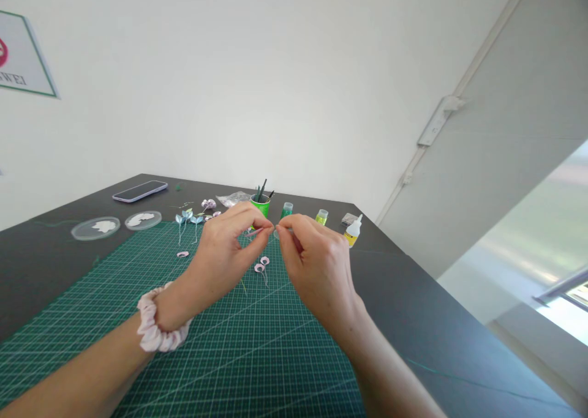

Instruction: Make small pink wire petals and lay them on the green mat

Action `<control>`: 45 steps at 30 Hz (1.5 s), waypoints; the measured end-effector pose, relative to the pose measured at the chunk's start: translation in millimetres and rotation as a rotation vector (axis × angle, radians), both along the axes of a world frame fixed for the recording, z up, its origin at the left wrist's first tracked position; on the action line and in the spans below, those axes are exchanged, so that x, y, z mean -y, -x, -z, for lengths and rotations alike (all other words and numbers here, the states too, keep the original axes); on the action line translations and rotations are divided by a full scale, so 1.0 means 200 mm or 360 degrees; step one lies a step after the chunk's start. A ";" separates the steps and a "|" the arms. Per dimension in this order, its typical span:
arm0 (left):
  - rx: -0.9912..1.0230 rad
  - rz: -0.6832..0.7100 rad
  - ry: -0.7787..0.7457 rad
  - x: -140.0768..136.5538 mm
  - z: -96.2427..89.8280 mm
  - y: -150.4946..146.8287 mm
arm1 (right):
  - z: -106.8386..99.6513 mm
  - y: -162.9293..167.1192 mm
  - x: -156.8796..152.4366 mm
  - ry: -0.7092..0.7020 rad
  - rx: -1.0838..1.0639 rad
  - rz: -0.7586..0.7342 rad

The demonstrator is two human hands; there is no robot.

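Pinched narrow, the thumb and fingertips of my left hand (232,243) hold a thin, pale pink piece (254,232) in front of me, above a cutting mat. My right hand (318,253) meets it there, its fingertips drawn close together and nearly touching the left ones; what lies between them is hidden, so I cannot tell whether they grip the same piece.

A plain white wall (275,75) fills the upper view. Below it is a dark table (390,295), and on that the green gridded cutting mat (261,357) under my forearms. A pale scrunchie (160,327) circles my left wrist.

At the far left lies a phone (140,190), screen up. Nearer are two clear round dishes (81,230), each with white pieces (105,226). Beyond my hands stands a bright green cup (260,207) of dark tools, with a crumpled clear bag (232,198) just to its left. Right of the cup are a green jar (287,209), a yellow-green jar (322,217) and a white glue bottle (353,231) with a yellow label.

Smallest are pale blue flowers (196,220) on thin stems and two stemmed pink petals (260,268) on the mat, near my hands.
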State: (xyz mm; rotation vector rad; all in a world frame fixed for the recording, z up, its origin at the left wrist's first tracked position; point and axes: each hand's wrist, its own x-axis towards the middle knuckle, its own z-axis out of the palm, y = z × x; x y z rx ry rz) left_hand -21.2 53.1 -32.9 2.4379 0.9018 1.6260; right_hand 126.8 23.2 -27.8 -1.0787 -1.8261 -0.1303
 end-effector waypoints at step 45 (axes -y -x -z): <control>0.0074 0.0058 0.0018 0.01 0.00 -0.02 | -0.01 -0.06 -0.04 -0.0147 -0.0075 -0.0076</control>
